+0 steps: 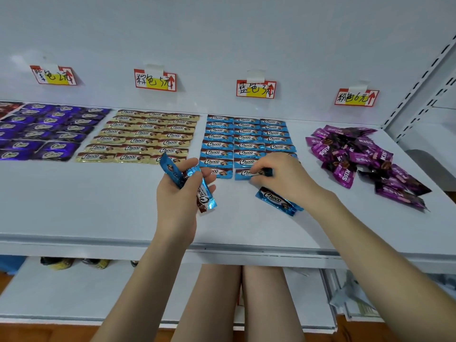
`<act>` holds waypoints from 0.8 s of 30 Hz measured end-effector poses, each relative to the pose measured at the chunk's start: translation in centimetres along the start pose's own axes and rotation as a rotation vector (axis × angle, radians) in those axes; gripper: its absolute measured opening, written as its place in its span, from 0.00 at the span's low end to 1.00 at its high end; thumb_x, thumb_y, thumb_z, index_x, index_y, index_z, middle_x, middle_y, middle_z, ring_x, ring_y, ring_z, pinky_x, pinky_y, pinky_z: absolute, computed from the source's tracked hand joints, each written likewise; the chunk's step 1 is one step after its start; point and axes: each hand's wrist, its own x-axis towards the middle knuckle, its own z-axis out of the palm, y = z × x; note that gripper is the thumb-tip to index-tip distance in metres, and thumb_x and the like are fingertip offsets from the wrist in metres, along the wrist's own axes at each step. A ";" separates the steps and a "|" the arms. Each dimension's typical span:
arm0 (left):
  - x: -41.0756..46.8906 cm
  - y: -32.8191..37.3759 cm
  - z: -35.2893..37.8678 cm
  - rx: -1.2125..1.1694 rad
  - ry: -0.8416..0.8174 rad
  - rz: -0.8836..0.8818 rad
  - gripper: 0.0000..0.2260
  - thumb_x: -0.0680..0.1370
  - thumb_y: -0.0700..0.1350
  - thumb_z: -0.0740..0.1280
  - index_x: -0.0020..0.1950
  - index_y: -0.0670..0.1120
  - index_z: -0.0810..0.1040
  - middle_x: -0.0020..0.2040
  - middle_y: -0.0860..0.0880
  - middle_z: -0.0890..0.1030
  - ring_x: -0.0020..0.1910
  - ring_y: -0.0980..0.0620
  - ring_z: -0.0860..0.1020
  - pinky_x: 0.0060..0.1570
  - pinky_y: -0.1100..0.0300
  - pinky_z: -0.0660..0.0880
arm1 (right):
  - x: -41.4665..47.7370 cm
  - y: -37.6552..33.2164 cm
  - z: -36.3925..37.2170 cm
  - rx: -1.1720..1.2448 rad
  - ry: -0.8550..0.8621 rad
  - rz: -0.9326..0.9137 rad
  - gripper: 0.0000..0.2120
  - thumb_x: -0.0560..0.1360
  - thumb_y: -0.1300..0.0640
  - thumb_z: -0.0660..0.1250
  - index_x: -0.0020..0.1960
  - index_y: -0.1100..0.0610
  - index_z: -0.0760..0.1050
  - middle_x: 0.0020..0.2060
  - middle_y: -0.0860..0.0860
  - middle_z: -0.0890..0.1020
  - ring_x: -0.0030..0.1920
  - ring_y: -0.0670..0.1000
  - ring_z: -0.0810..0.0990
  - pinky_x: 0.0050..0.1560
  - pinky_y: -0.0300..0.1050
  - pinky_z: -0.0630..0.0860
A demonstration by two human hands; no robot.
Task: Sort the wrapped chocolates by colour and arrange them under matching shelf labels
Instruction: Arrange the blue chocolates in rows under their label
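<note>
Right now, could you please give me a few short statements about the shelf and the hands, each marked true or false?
1. The left hand holds blue bars. True.
2. The magenta sweets lie in neat rows. False: they lie in a loose heap.
3. The right hand grips a gold bar. False: it pinches a front-row blue bar.
4. A loose blue bar lies on the shelf by the right wrist. True.
</note>
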 end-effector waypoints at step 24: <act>0.4 0.1 0.2 -0.030 0.051 -0.018 0.09 0.76 0.39 0.66 0.49 0.54 0.76 0.56 0.47 0.80 0.55 0.49 0.78 0.52 0.60 0.76 | 0.0 -1.0 0.7 -0.139 -0.016 -0.012 0.09 0.77 0.57 0.63 0.53 0.55 0.81 0.50 0.52 0.80 0.53 0.51 0.74 0.51 0.48 0.74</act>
